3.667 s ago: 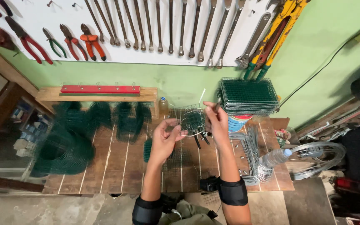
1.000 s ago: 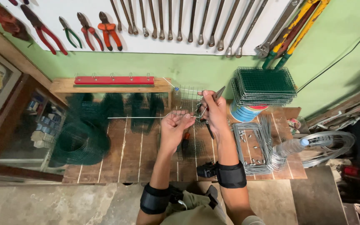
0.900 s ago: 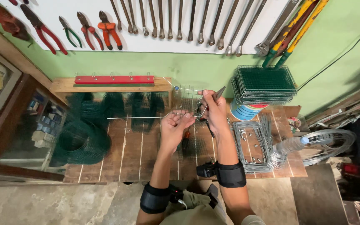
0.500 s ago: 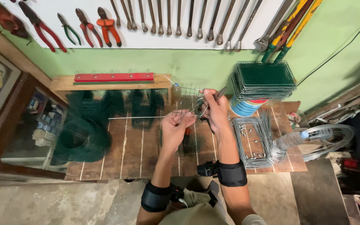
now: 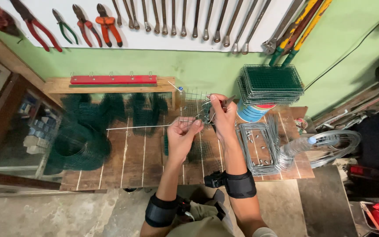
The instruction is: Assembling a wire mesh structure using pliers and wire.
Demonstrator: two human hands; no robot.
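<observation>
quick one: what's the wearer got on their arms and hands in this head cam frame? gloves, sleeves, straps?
No gloves: both the left hand and the right hand are bare, fingers uncovered, and no sleeves reach the forearms. Each arm carries a wide black band: the left band sits low in the frame, the right band has a small black device clipped to its side. No markings readable.

I count two hands at work, the left hand (image 5: 184, 134) and the right hand (image 5: 222, 115), each arm wearing one black wristband. On the wall board I see four pliers: one red (image 5: 40, 31), one green (image 5: 64, 27), one dark red (image 5: 86, 30), one orange (image 5: 107, 24). One stack of green mesh panels (image 5: 269, 83) sits on one tub (the panels are too many to count). One wooden bench (image 5: 128, 160), one red rail (image 5: 113, 79).
</observation>
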